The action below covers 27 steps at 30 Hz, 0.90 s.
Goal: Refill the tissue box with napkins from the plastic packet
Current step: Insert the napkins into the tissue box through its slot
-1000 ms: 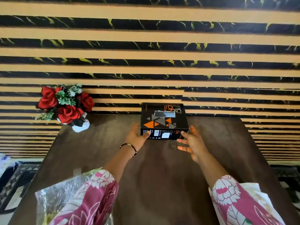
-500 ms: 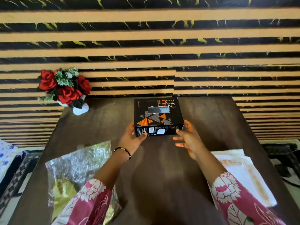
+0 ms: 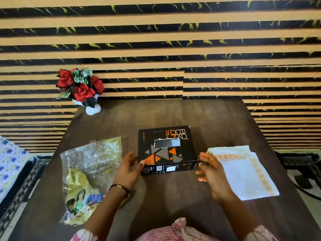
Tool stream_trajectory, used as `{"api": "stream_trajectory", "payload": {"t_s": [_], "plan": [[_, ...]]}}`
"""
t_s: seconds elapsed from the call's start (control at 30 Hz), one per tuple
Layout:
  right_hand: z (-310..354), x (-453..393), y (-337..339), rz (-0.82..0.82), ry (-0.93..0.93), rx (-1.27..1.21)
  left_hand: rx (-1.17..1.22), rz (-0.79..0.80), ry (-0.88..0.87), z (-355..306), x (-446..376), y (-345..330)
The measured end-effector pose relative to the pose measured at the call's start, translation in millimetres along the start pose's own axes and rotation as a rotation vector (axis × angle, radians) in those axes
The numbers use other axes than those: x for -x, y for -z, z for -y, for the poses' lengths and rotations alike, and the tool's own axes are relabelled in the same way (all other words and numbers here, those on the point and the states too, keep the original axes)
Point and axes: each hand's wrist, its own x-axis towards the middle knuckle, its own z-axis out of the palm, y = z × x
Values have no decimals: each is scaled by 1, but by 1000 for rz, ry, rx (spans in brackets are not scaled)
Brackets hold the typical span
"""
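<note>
**Asha:** With the tissue box (image 3: 167, 150) sitting in the middle of the table (image 3: 217, 122), slot side up, where are the hands?

**Ravi:** One at each near corner. The left hand (image 3: 127, 168) has its thumb on the box's near-left corner, the other fingers (image 3: 130, 156) loosely spread beside the left wall. The right hand (image 3: 211, 168) is open at the near-right corner, fingers apart; whether it touches the cardboard I cannot tell. Neither hand is clamped on anything.

**Asha:** And the supplies?

**Ravi:** The plastic packet (image 3: 90, 173) lies flat to the left, crinkled and seemingly slack. A stack of white napkins (image 3: 243, 173) with an orange border lies to the right, just beside the right hand.

**Asha:** So the step in hand is taking hold of the box to open it?

**Ravi:** That is my reading. To do it well, press both palms flat against the side walls rather than pinching corners; thin card buckles. Then turn the box so an end flap faces the person and open there. The torn slot on top looks too narrow for a whole stack.

**Asha:** Anything to mind?

**Ravi:** The vase of red roses (image 3: 81, 89) stands well apart at the far-left corner, so there is room to turn the box.
</note>
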Motion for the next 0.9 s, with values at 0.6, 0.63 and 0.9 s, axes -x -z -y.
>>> {"api": "stream_trajectory", "payload": {"t_s": [0.6,0.63,0.9], "plan": [[54,-11,26,157,116,402,-619,18,-429,-31,0,-13],[57,-15,17,164,155,419,-680,55,-493,-38,-4,-26],[33,-43,-13,10,359,957,-986,108,-511,-27,-13,-87]]}}
